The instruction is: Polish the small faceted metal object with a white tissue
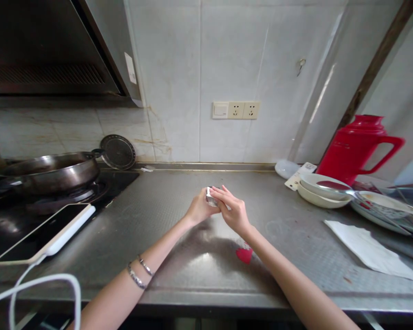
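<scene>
Above the middle of the steel counter, my two hands meet around a small, clear-looking object with a white patch. Most of it is covered by fingers, so its kind cannot be made out. My left hand is closed around it from the left and below. The fingers of my right hand are held together and lie over its right side and top. Two silver bangles circle my left wrist. Beneath my right forearm, a red patch shows on the counter, partly hidden.
On the left, a steel pan stands on the black stove, near a phone with a white cable. To the right are a red thermos, stacked bowls, several dishes and a white napkin.
</scene>
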{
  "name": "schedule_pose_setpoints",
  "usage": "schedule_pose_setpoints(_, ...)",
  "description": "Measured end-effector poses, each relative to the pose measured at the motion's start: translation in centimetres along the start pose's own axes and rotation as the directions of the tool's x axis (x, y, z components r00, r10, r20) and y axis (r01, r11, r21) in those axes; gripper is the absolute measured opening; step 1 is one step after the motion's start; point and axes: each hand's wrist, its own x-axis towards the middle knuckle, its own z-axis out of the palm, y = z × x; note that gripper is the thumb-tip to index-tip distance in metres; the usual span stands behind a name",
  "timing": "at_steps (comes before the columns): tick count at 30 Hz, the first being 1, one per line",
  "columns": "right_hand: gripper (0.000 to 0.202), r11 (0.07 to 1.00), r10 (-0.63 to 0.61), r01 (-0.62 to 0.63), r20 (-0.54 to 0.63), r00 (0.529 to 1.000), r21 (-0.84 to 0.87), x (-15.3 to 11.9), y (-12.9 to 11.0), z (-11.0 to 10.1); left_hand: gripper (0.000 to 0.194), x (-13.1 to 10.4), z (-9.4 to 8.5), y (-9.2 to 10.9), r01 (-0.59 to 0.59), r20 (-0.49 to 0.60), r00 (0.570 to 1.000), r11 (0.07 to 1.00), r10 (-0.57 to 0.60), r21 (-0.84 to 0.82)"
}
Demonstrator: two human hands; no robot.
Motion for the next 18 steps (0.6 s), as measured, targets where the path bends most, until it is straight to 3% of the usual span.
schedule_pose_setpoints(8, 0.036, 0.993, -0.097, 0.101, 0.078, 0.992, -0.055, -0.1, -0.4, -0.1, 0.024, 0.3, -0.7, 0.7, 0.039, 0.059, 0.997, 0.999, -0.04, 0.005)
schedule_pose_setpoints(14, 0.037, 0.976, -0.198, 0.207, 0.121, 0.973, -0.067, -0.2, -0.4, 0.0, 0.042, 0.6, -1.2, -0.3, 0.109, 0.065, 0.993, 0.986, -0.101, -0.128)
schedule_pose_setpoints(18, 0.038, 0.971, -0.199, 0.216, 0.146, 0.969, -0.107, -0.1, -0.3, -0.3, 0.049, 0.9, -1.3, -0.7, 0.117, 0.044, 0.993, 0.986, -0.113, -0.122)
